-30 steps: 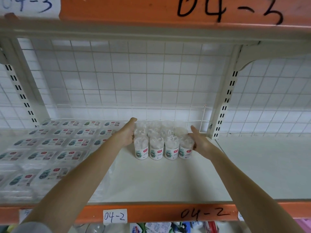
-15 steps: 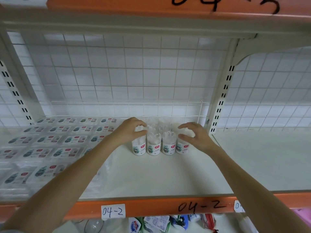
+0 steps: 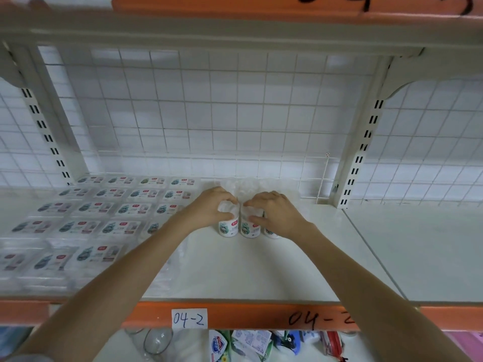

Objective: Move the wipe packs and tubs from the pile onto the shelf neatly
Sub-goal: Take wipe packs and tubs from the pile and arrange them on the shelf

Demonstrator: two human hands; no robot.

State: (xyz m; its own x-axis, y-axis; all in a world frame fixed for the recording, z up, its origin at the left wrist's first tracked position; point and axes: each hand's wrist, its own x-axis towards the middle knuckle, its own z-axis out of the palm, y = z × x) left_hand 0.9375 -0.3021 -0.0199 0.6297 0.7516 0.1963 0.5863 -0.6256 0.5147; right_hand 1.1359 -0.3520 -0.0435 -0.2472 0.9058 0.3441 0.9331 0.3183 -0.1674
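Wipe tubs (image 3: 236, 226) standing upright in a tight block on white shelf (image 3: 261, 270), mid-depth, just right of centre-left, labels facing fwd; rear tubs blurred under clear wrap, count unclear. Left hand (image 3: 209, 211) arched over top of front-left tub (image 3: 229, 228), fingers curled down round its plastic-wrapped cap, thumb on near side, gripping it. Right hand (image 3: 274, 212) likewise curled over next tub (image 3: 250, 229), index and thumb pinching its top; palm covers most of a third tub (image 3: 270, 233) to the right, only its base showing. Fingertips of both hands nearly meeting above gap btwn the two front tubs. Both forearms bare, reaching up and inward from bottom corners, wrists slightly raised, knuckles upward.

Just left of tubs, flat wipe packs (image 3: 109, 207) laid in neat rows and columns across left part of same shelf, labels up, front ones w/ clear wrap and blurred. Behind, white wire grid back panel (image 3: 209, 113) and slotted uprights (image 3: 363, 150) either side. Orange front rail (image 3: 248, 316) w/ paper tag "04-2" (image 3: 189, 318) and same marking handwritten further right. Upper orange rail (image 3: 261, 6) w/ partial black writing. Below shelf, mixed packets (image 3: 251, 343) partly visible, details unclear
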